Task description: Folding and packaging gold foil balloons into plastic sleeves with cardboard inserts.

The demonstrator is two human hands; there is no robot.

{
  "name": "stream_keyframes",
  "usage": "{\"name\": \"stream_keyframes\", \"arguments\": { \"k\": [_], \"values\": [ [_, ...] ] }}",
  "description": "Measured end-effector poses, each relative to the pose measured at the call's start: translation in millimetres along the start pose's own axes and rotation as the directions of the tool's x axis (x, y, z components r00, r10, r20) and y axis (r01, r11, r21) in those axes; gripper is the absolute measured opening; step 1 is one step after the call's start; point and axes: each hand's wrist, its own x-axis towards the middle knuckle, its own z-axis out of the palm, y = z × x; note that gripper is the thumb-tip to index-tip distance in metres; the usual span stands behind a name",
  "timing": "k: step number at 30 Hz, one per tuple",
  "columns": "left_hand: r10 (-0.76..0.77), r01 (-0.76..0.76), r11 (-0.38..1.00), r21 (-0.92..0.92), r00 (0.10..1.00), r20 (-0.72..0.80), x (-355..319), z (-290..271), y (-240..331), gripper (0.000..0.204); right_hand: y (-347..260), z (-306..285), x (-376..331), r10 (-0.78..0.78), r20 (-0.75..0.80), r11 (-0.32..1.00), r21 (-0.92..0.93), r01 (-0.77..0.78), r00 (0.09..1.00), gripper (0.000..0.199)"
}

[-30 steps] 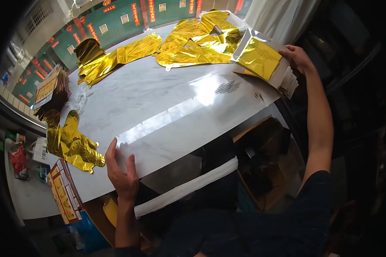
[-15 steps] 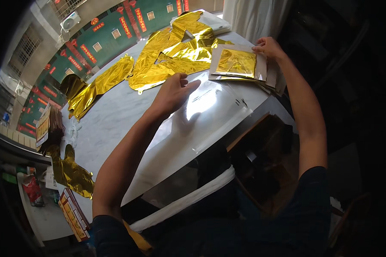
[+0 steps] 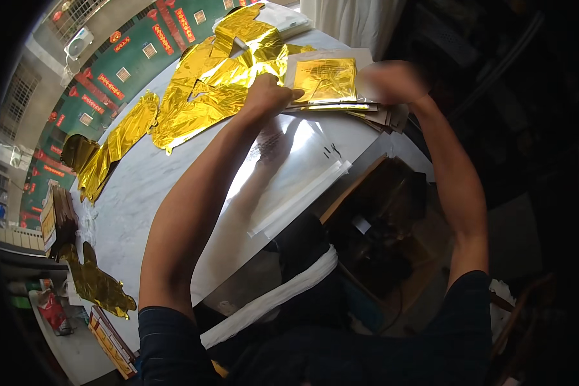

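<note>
A flat clear packet with folded gold foil (image 3: 326, 80) inside lies on top of a stack of similar packets (image 3: 367, 113) at the far right of the table. My left hand (image 3: 268, 98) is at the packet's left edge, its fingers curled and its thumb pointing right over that edge. Whether it pinches the plastic is hidden. My right hand (image 3: 395, 83) is at the packet's right side, smeared by motion, so its fingers do not show. Just left of my left hand spreads a large crinkled gold foil sheet (image 3: 219, 83) with cut-out openings.
A clear plastic sheet or bag (image 3: 289, 174) lies along the near edge of the marbled table (image 3: 141, 186). More gold foil pieces (image 3: 112, 151) rest at the left, beside a stack of cards (image 3: 59, 219). An open cardboard box (image 3: 379, 219) stands below the table's right edge.
My left hand has moved from above the table up to the packet's left edge. My right hand has shifted down along the packet's right side. The whole view has swung slightly right.
</note>
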Motion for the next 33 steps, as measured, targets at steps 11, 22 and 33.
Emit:
{"name": "stream_keyframes", "arguments": {
  "k": [11,22,33],
  "values": [
    [0.192,-0.214,0.957,-0.197,0.973,-0.126,27.5,35.2,19.8,0.071,28.1,-7.0,-34.1,-0.096,-0.204,0.995,0.01,0.1,0.974,0.067],
    [0.213,-0.245,0.906,-0.346,0.969,-0.128,-76.9,-30.7,8.2,0.036,-2.3,15.1,-88.6,-0.523,-0.464,0.85,-0.347,0.396,0.715,0.034],
    [0.185,-0.192,0.956,-0.22,0.981,-0.052,-332.4,-73.7,-42.9,0.021,-95.8,173.7,-146.2,-0.944,0.2,0.193,-0.307,0.932,0.262,0.032]
  ]
}}
